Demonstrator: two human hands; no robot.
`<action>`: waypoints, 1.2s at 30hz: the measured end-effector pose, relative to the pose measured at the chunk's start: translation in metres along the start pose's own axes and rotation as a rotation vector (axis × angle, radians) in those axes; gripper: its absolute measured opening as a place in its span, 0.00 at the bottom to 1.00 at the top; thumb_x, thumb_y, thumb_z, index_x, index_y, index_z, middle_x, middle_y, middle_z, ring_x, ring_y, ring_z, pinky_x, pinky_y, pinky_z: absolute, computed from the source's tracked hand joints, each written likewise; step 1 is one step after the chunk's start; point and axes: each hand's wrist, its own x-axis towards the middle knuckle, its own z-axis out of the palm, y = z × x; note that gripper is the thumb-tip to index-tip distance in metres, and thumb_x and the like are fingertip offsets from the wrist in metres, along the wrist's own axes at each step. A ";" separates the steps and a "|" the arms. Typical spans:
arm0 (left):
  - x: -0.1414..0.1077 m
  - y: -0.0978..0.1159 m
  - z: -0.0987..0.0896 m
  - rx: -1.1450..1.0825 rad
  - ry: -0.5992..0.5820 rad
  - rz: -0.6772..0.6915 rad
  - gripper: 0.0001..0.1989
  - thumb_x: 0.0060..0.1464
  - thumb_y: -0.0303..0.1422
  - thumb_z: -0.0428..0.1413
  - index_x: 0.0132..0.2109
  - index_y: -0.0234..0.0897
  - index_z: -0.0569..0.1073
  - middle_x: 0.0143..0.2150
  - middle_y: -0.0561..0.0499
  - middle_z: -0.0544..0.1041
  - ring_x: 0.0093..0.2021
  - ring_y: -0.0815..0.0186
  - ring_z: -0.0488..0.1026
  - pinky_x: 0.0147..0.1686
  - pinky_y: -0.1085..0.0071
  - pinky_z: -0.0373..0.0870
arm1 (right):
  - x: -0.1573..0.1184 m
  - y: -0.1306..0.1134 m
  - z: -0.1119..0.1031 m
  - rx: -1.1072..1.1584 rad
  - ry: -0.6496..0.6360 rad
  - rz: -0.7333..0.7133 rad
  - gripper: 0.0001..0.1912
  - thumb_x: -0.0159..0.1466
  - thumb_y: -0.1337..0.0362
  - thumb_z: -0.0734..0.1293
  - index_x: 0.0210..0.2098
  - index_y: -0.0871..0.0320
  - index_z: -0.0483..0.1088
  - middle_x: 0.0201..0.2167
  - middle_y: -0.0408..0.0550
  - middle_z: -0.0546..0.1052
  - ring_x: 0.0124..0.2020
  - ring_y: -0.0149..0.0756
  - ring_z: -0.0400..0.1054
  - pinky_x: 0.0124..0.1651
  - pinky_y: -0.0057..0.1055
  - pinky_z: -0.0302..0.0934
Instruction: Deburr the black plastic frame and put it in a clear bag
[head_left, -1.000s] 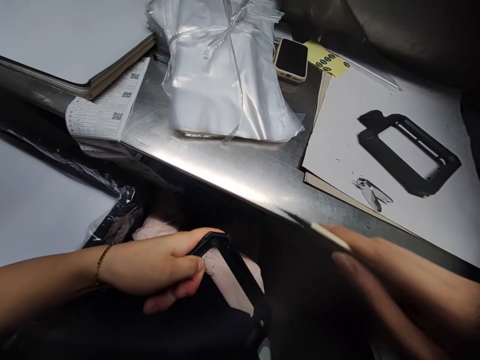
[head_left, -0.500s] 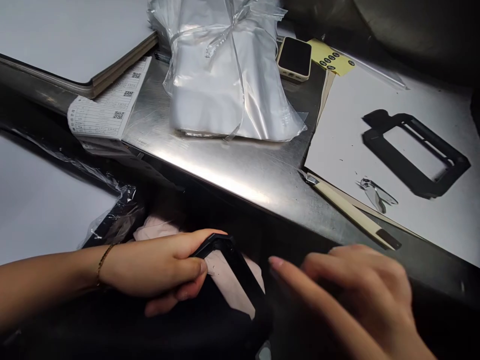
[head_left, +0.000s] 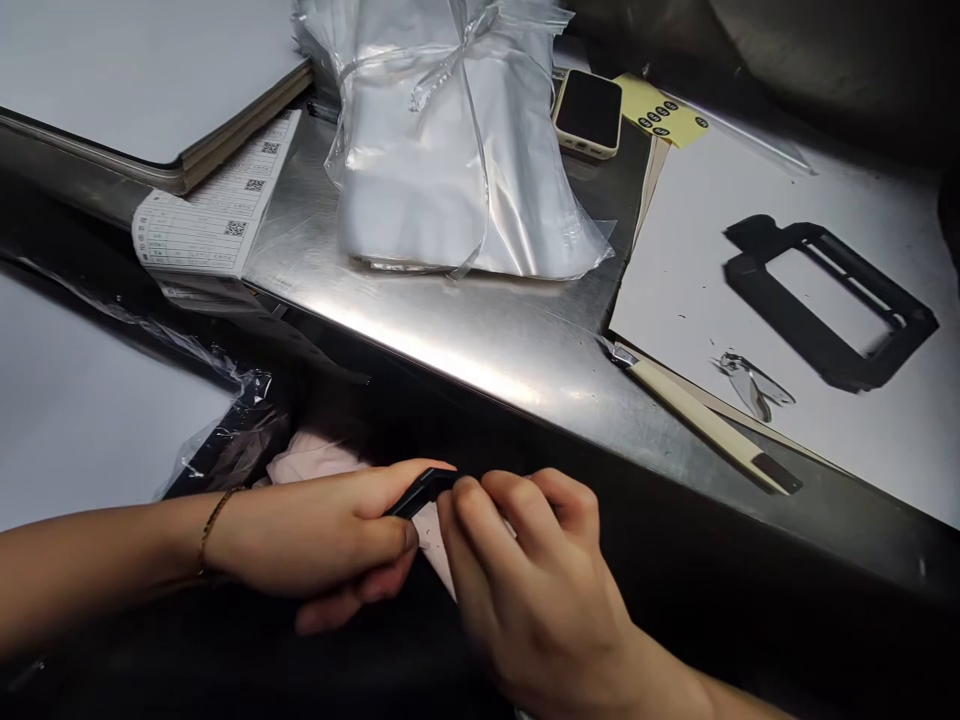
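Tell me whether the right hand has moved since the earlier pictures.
Yes, leftward: judged against the clear ribbon-tied plastic bag, the right hand now sits nearly below it, fingers on the black rectangular frame.

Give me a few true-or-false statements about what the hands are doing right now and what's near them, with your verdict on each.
The left hand grips a black frame. True.

The right hand holds a cream-handled tool. False: the right hand is up against the black frame, beside the left hand, and the tool lies apart on the steel table.

A gold-coloured chain bracelet circles the left wrist. True.

The phone lies screen down. False: its dark screen faces up.
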 end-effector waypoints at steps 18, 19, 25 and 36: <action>-0.003 -0.006 -0.006 -0.015 -0.017 -0.001 0.27 0.56 0.30 0.40 0.59 0.47 0.37 0.22 0.61 0.63 0.11 0.79 0.57 0.10 0.84 0.54 | -0.043 0.023 -0.018 0.191 -0.006 0.178 0.10 0.56 0.75 0.61 0.36 0.56 0.66 0.31 0.46 0.67 0.31 0.33 0.59 0.29 0.31 0.59; -0.003 -0.007 -0.006 -0.020 -0.018 0.004 0.27 0.56 0.30 0.40 0.59 0.47 0.37 0.22 0.61 0.63 0.11 0.79 0.57 0.10 0.84 0.54 | -0.046 0.023 -0.017 0.157 -0.011 0.147 0.11 0.56 0.75 0.62 0.36 0.56 0.67 0.33 0.46 0.67 0.33 0.34 0.59 0.30 0.32 0.60; 0.001 -0.008 -0.006 -0.049 -0.036 0.013 0.25 0.56 0.29 0.39 0.58 0.48 0.40 0.22 0.62 0.62 0.11 0.79 0.57 0.09 0.84 0.54 | -0.059 0.020 -0.016 0.101 -0.015 0.133 0.14 0.58 0.75 0.59 0.39 0.56 0.69 0.39 0.49 0.63 0.39 0.39 0.57 0.36 0.36 0.59; -0.003 -0.006 -0.002 -0.016 -0.028 0.024 0.12 0.56 0.34 0.40 0.47 0.40 0.58 0.23 0.60 0.62 0.11 0.81 0.56 0.09 0.85 0.53 | -0.028 0.000 0.001 -0.105 0.053 0.069 0.12 0.57 0.62 0.63 0.40 0.57 0.70 0.41 0.47 0.74 0.44 0.37 0.58 0.44 0.39 0.49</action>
